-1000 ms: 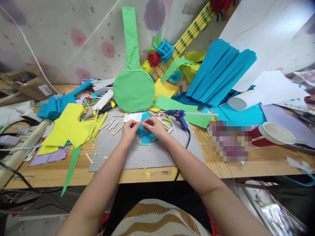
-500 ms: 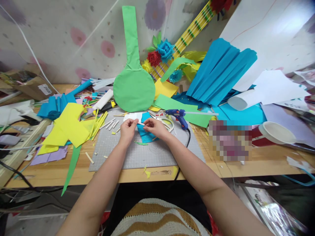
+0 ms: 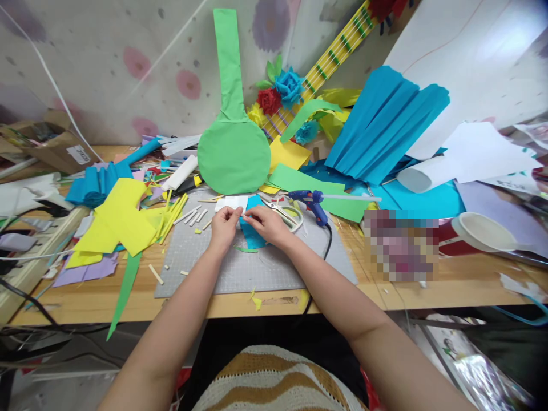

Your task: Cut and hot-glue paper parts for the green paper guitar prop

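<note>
My left hand [image 3: 225, 225] and my right hand [image 3: 266, 224] meet over the grey cutting mat [image 3: 257, 274], fingers pinched. Between their fingertips a sliver of a thin white stick [image 3: 244, 212] shows; most of it is covered. Under my right hand lies a piece of blue paper [image 3: 256, 237], and a white paper piece [image 3: 231, 202] rests just behind my left. Several short white sticks [image 3: 194, 218] are left of my left hand. Scissors with pale handles [image 3: 291, 217] and a blue glue gun [image 3: 314, 205] lie to the right of my hands.
A green paper-covered banjo shape [image 3: 233, 154] leans at the back, beside a yellow guitar neck [image 3: 331, 57] with paper flowers. Yellow paper [image 3: 124, 214] and strips crowd the left. Pleated blue paper [image 3: 381, 131] and a red cup [image 3: 456, 237] stand right; a black cord [image 3: 327, 245] crosses the mat.
My right hand has shifted slightly left, closer to my left hand. Less of the white stick shows between the fingers now.
</note>
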### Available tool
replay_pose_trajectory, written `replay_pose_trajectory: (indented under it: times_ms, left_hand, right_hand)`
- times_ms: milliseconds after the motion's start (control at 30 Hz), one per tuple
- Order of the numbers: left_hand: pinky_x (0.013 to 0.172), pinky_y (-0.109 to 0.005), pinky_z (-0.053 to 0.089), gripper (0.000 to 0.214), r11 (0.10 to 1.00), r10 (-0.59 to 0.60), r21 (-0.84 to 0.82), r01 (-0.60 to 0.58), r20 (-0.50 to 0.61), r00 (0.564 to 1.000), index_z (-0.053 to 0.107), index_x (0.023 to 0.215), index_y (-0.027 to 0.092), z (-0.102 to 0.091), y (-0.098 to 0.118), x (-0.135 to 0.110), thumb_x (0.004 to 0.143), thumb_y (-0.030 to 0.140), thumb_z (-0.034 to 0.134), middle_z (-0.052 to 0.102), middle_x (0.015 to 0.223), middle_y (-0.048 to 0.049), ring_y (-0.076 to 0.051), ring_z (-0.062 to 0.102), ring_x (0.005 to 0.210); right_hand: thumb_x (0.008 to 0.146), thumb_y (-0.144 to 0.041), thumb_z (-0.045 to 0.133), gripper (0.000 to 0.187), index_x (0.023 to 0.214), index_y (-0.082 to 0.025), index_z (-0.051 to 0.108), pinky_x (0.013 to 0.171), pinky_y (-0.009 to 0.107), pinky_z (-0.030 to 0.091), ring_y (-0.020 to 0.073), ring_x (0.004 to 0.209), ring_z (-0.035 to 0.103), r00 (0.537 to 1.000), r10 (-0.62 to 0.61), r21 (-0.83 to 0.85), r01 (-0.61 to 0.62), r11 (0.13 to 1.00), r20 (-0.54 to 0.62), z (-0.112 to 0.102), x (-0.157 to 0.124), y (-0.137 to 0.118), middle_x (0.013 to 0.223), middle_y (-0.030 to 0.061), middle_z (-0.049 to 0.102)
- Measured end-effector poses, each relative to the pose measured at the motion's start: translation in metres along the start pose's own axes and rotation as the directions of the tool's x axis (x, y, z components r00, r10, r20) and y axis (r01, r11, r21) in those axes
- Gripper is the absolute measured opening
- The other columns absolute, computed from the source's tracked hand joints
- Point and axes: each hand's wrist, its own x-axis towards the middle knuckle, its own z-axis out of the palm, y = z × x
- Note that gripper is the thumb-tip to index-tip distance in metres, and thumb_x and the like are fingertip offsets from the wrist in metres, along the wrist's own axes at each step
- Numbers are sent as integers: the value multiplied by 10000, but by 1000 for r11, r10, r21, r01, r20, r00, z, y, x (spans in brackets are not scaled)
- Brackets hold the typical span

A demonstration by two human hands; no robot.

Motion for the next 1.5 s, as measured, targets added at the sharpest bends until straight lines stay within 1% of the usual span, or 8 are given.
replay_pose_trajectory:
  times_ms: [400, 533, 633, 800, 1033, 1200, 1367, 1500]
  left_hand:
    - [473, -231, 251, 336, 999, -9, 51, 12, -52, 999, 463, 527, 175, 0, 0, -1, 687, 428, 616, 363, 475, 49, -83, 305, 472]
    - [519, -218, 295, 278, 1000, 4, 20, -2, -87, 996, 507, 593, 162, -2, -2, 3, 713, 401, 585, 425, 533, 43, -84, 356, 519]
    - [541, -211, 312, 236, 1000, 25, 4, -25, -41, 999, 532, 633, 156, -1, 0, 3, 717, 371, 581, 456, 560, 39, -83, 380, 543]
    - [494, -205, 281, 283, 1000, 8, -2, -8, -33, 999, 479, 560, 159, 0, 3, 1, 704, 368, 604, 384, 505, 54, -69, 330, 491]
    - [367, -205, 231, 455, 960, -155, -215, 177, 113, 981, 569, 652, 140, 1, 13, -2, 749, 571, 460, 474, 511, 21, -52, 312, 379]
    - [344, -178, 218, 298, 955, -155, -211, 210, 248, 956, 608, 721, 133, 4, 18, -6, 588, 378, 713, 491, 499, 45, -29, 327, 367]
    - [339, -154, 272, 207, 880, -236, -359, 310, 235, 943, 528, 725, 161, 0, 16, -3, 628, 284, 665, 562, 583, 31, -45, 420, 406]
    - [346, -120, 259, 197, 749, -318, -512, 420, 279, 906, 480, 729, 160, -6, 20, 0, 626, 187, 646, 559, 586, 33, -21, 383, 395]
  right_hand:
    - [816, -399, 502, 267, 678, -190, 594, 635, 263, 337, 145, 672, 508, 976, 5, -156, -40, 987, -218, 2, -6, 0, 686, 36, 578]
    - [854, -418, 418, 337, 653, -183, 553, 587, 247, 314, 129, 609, 481, 945, 115, -134, -163, 977, -305, -5, -5, 0, 623, 13, 541]
    - [889, -420, 326, 419, 625, -185, 551, 595, 238, 317, 123, 618, 492, 946, 210, -74, -235, 969, -248, -9, -4, 1, 618, 6, 549]
    - [846, -411, 442, 275, 799, -194, 606, 606, 223, 316, 110, 669, 501, 995, 78, -78, -82, 994, -57, -5, -7, -1, 746, 1, 596]
    - [834, -335, 463, 238, 697, -171, 567, 580, 220, 310, 105, 614, 467, 986, 158, 16, -158, 987, -51, -5, -6, 2, 658, -7, 565]
    - [844, -331, 437, 244, 723, -172, 578, 583, 216, 325, 104, 611, 485, 984, 175, 67, -176, 982, 18, -6, -4, 4, 654, -12, 574]
    - [858, -361, 411, 279, 744, -176, 585, 621, 240, 349, 141, 692, 532, 966, 255, -167, -257, 952, -34, -26, -5, 4, 739, 26, 618]
    - [807, -198, 439, 198, 948, -142, 566, 756, 294, 365, 220, 919, 522, 948, 287, -526, -315, 790, -137, -46, -14, 8, 978, 116, 601]
